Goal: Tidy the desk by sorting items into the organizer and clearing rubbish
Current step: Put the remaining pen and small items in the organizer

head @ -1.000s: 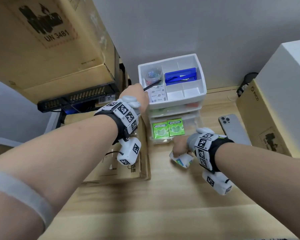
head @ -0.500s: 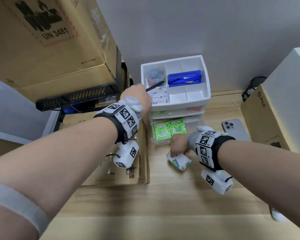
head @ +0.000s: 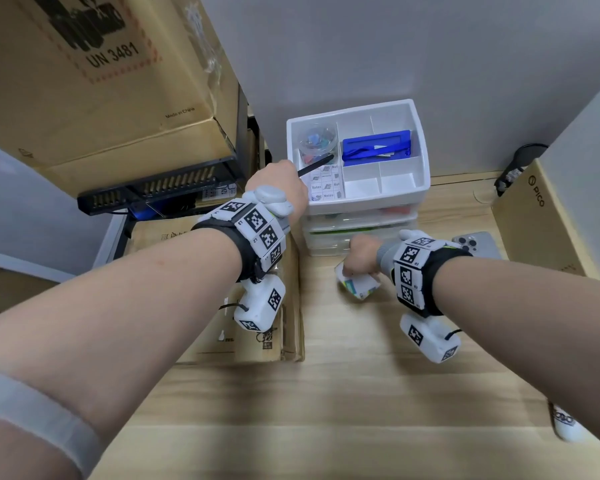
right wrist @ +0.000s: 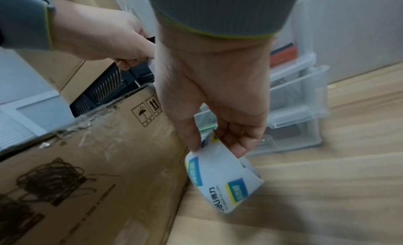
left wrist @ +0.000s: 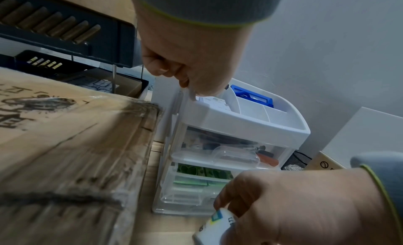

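Observation:
A white desk organizer [head: 388, 206] with clear drawers stands against the wall. Its top tray holds a clear tub of coloured clips [head: 317, 140], a blue case [head: 376, 148] and a sticky-note pad [head: 326, 187]. My left hand [head: 281, 178] grips a black pen [head: 316, 166] over the tray's front left corner. My right hand [head: 359, 259] is against the lower drawer front and pinches a curled white packet with blue and yellow squares [right wrist: 222, 179]. Green gum packs [left wrist: 202, 171] show through the shut lower drawer.
A flat cardboard box [head: 257, 323] lies left of the organizer, below a black rack [head: 153, 195] and a big carton [head: 101, 81]. A phone [head: 478, 244] lies right of the organizer, beside a PICO box [head: 534, 220]. A white object [head: 565, 424] sits at the desk's right edge.
The lower drawer with the green gum packs was pulled out and is now pushed in. My right hand moved toward the organizer with the packet. The left hand stayed in place.

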A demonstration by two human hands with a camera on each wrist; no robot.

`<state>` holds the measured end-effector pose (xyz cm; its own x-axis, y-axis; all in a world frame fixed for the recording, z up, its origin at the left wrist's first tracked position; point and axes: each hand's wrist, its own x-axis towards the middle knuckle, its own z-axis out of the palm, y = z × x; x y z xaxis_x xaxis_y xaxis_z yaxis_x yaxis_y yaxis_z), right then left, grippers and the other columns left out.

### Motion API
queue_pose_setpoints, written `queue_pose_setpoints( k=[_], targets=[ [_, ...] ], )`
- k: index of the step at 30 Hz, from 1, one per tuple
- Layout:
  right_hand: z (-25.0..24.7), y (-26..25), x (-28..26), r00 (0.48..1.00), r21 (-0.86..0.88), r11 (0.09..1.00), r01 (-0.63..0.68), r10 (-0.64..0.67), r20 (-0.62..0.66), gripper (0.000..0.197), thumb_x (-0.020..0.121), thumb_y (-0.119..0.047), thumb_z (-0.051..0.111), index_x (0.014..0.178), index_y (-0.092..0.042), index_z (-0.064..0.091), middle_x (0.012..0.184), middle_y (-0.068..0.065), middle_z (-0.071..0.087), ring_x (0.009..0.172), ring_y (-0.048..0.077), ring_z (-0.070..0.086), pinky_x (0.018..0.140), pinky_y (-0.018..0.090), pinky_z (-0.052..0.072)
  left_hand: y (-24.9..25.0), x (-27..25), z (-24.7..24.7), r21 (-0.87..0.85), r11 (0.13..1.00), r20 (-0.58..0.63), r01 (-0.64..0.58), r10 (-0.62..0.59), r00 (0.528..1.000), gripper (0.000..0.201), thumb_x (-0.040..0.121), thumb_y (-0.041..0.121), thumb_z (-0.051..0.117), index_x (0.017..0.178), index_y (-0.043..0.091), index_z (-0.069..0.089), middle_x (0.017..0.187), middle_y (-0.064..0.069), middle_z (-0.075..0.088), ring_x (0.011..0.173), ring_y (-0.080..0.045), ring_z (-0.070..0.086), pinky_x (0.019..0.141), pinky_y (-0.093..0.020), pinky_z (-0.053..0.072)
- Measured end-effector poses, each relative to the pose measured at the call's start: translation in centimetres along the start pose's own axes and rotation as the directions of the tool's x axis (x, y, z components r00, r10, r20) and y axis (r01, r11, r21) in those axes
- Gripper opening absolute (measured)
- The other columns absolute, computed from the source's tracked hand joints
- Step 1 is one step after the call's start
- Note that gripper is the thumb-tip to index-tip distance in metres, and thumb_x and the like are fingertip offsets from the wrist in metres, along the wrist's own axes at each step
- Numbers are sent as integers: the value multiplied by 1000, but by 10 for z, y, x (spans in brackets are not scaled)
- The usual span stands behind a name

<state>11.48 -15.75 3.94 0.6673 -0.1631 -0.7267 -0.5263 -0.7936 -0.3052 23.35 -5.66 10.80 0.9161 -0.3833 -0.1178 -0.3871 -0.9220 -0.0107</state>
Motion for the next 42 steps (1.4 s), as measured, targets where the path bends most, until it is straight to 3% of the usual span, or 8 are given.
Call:
queue_pose_setpoints(
  k=[2,9,20,24,31,33,36,42],
  targets=[
    [-2,1,1,1000,-17,1000,-11,11,-23,17,93,-18,58,86,-2,54,73,8,55,62,21,55,50,27,44,0,1,1,0,1000,1,-11,11,1000,13,97,22,48,86,14,50,73,-1,49,69,-22,52,59,-28,35],
    [1,5,13,997,68,998,-7,12,-78,20,85,-18,63,72,-8,52,73,8,59,73,29,61,64,31,50,-1,2,2,-11,1000,1,-20,20,1000,15,98,23,46,103,12,55,87,-5,55,76,-24,55,63,-31,39],
    [2,11,22,992,209,977,30,-3,-125,17,82,-17,65,83,-6,53,84,12,61,75,28,61,56,28,47,-2,2,4,30,999,-10,-34,34,999,20,98,26,46,107,10,56,86,-5,53,74,-25,53,62,-32,38],
    [5,16,24,996,190,982,21,-5,-84,14,75,-17,63,71,-11,50,76,9,58,67,27,56,56,27,45,-3,2,3,4,999,-16,-42,42,999,20,97,27,46,106,10,55,86,-4,54,74,-25,54,62,-32,38],
    [29,35,32,995,279,957,-74,88,-39,12,99,-11,40,96,-7,50,95,12,51,85,26,47,76,29,37,-4,-3,13,-31,999,-92,-10,7,996,21,99,31,42,102,12,50,83,-5,54,71,-27,55,58,-32,36],
    [34,37,38,985,510,852,-123,167,-42,12,96,-11,44,91,-4,51,79,11,53,67,24,50,65,28,39,-3,-4,16,-45,999,-116,5,-10,993,19,99,32,42,98,14,46,81,-4,52,69,-26,53,53,-30,32],
    [42,35,46,973,842,521,-142,229,23,9,82,-1,46,81,-2,55,62,11,50,40,20,46,50,27,40,-4,-4,18,-63,998,-119,8,-16,993,17,99,31,42,98,14,45,82,-4,52,69,-26,52,50,-28,27],
    [49,28,58,965,986,82,-143,231,121,15,80,-2,44,69,-10,50,52,3,42,29,11,34,34,17,31,-2,-5,16,-76,997,-103,21,-29,994,21,100,27,41,108,10,50,86,-4,50,73,-27,49,49,-29,25]
  ],
)
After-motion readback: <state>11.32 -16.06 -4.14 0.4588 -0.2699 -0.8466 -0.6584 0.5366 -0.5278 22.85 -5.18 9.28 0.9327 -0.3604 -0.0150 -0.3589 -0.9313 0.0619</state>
